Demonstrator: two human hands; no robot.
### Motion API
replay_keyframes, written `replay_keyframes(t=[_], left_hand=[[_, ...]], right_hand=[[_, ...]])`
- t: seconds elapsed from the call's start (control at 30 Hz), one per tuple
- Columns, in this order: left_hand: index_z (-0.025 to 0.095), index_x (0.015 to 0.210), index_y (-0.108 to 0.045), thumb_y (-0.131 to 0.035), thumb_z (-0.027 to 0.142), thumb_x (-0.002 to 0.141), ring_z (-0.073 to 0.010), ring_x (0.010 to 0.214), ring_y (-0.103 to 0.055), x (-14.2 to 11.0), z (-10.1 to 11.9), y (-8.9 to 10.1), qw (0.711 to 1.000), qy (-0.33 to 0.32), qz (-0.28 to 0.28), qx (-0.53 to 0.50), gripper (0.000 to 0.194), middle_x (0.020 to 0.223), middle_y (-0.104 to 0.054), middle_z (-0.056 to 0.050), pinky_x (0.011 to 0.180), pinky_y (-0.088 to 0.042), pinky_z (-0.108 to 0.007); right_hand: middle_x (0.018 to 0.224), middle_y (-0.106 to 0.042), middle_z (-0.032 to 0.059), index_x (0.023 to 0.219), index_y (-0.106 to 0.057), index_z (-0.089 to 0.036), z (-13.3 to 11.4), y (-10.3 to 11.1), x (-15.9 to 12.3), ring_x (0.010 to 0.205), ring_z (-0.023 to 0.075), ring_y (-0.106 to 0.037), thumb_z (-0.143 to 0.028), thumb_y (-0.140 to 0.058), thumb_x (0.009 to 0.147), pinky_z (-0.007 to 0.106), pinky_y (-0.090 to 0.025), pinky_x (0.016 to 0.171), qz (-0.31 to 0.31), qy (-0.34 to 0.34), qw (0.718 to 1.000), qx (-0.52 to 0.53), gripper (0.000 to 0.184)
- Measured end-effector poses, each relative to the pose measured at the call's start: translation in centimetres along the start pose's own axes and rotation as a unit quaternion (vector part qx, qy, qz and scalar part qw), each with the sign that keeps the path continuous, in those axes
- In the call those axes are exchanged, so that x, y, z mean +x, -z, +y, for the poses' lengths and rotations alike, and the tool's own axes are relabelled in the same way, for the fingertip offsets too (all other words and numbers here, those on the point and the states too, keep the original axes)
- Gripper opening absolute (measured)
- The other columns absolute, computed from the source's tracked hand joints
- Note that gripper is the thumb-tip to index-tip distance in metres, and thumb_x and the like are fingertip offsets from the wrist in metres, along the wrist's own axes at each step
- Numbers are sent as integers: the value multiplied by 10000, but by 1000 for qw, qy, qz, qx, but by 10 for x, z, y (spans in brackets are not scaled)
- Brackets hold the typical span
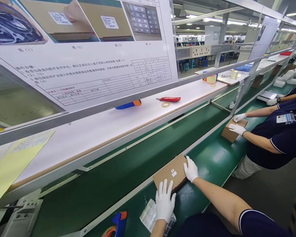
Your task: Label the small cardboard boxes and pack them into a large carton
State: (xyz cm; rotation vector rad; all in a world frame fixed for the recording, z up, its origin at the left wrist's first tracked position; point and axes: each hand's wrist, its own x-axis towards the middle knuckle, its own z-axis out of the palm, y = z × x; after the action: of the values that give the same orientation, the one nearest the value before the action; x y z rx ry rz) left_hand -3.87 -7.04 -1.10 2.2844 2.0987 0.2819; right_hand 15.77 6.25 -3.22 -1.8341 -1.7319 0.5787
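A flat brown cardboard box (169, 172) with small white labels lies on the green conveyor belt (212, 154). My left hand (164, 201), in a white glove, presses on its near edge with the fingers spread. My right hand (190, 169), also gloved, grips its right edge. The box lies between both hands. Just under my left hand lies a clear plastic bag with a printed sheet (148, 214). A blue and orange tape dispenser (118, 224) stands at the bottom edge of the view, left of that bag.
A co-worker's gloved hands (234, 126) rest on another cardboard box (233, 131) further along the belt. A raised white shelf holds a red utility knife (168, 99), rubber bands (165, 104) and a tape dispenser (128, 104). A printed instruction sheet (84, 56) hangs above it.
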Motion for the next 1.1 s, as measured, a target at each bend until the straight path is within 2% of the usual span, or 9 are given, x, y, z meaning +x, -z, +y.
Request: replay_keyframes(t=[0.33, 0.73, 0.9, 1.1], left_hand=[[281, 1523, -505, -475, 269, 987, -332, 1533, -257, 1, 5, 3, 1000, 3, -4, -8, 537, 1646, -367, -79, 1195, -309, -519], [319, 1574, -406, -548, 310, 958, -331, 1553, -182, 2, 22, 10, 997, 49, -53, -26, 633, 1675, -307, -51, 1210, -265, -547], [323, 1578, -401, -557, 423, 963, -390, 1543, -167, 8, 36, 11, 994, 90, -50, -22, 642, 1671, -307, -85, 1156, -315, -581], [391, 1595, -343, -528, 509, 972, -449, 1530, -128, 22, 46, 10, 988, 147, -41, -5, 660, 1677, -280, -99, 1076, -371, -604]], right_hand=[[1326, -640, 144, 1537, -425, -165, 2, 5, 1, 1216, 265, -596, -354, -388, 994, 379, -471, 1028, -9, 6, 1000, -3, 576], [1344, -612, 171, 1530, -403, -140, 13, 6, 5, 1217, 299, -576, -427, -345, 998, 416, -463, 1017, -30, 25, 999, 11, 607], [1369, -590, 171, 1535, -393, -149, 13, 6, 6, 1242, 314, -553, -432, -320, 1001, 434, -457, 1025, -36, 33, 999, 12, 609], [1343, -592, 176, 1543, -375, -161, 5, 7, 12, 1218, 312, -554, -405, -310, 999, 432, -461, 998, -37, 38, 999, 2, 600]])
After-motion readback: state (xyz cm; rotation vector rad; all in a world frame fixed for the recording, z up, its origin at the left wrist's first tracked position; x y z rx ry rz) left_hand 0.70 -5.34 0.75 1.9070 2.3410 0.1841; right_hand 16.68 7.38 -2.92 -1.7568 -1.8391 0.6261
